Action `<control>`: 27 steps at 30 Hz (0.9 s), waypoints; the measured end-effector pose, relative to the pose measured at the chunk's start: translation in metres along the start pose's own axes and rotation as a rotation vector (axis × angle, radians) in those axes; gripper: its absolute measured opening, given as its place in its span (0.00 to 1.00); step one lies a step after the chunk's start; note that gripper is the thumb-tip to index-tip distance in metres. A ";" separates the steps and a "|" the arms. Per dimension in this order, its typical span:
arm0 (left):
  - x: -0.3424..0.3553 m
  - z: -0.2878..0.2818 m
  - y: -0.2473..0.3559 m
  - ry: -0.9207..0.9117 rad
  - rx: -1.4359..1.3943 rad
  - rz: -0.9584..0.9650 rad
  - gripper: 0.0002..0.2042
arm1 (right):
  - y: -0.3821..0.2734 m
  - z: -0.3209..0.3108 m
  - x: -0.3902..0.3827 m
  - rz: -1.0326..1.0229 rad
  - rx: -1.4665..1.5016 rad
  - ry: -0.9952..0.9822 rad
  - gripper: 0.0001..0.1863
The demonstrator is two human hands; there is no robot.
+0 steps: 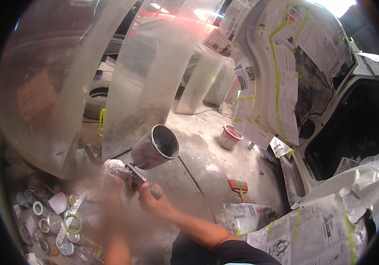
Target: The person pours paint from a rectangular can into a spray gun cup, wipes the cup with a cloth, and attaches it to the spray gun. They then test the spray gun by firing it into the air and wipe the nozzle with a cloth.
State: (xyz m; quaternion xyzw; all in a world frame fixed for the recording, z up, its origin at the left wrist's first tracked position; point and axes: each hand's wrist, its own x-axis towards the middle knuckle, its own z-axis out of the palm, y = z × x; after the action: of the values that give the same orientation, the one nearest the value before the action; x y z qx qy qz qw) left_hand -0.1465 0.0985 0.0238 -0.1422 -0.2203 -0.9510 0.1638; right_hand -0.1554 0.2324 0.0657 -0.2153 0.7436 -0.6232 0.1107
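Observation:
A spray gun [141,179] with a large grey metal cup [138,152] is in front of me, tilted. The cup's mouth is open and faces up and to the right; its inside looks dark grey. My right hand [153,201] is closed around the gun's body, thumb up beside the metal knob end. Close against the gun's other side, my left hand [118,192] is closed on a crumpled whitish rag [112,165]. A brownish blur covers much of the left hand and forearm, so its fingers are only partly visible.
Paint cans [54,223] and tape rolls crowd the lower left. Clear plastic sheets [141,75] hang ahead. A reddish-stained bucket [230,136] and a red-green brush [238,185] are on the floor [198,154]. To the right, a car panel [264,57] is masked with newspaper [322,225].

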 end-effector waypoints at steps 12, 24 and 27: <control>0.000 0.013 0.000 0.133 0.091 0.019 0.19 | 0.001 -0.002 0.005 0.035 0.013 -0.014 0.40; -0.001 -0.012 -0.004 0.230 0.124 0.046 0.16 | -0.019 0.002 -0.003 0.102 -0.059 -0.005 0.41; -0.001 0.003 -0.007 0.314 0.102 0.040 0.14 | -0.012 -0.001 0.001 0.116 -0.037 0.012 0.42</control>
State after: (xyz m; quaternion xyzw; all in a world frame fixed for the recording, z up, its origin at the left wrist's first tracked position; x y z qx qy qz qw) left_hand -0.1478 0.1061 0.0237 0.0125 -0.2369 -0.9457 0.2224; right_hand -0.1547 0.2316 0.0779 -0.1699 0.7668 -0.6033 0.1383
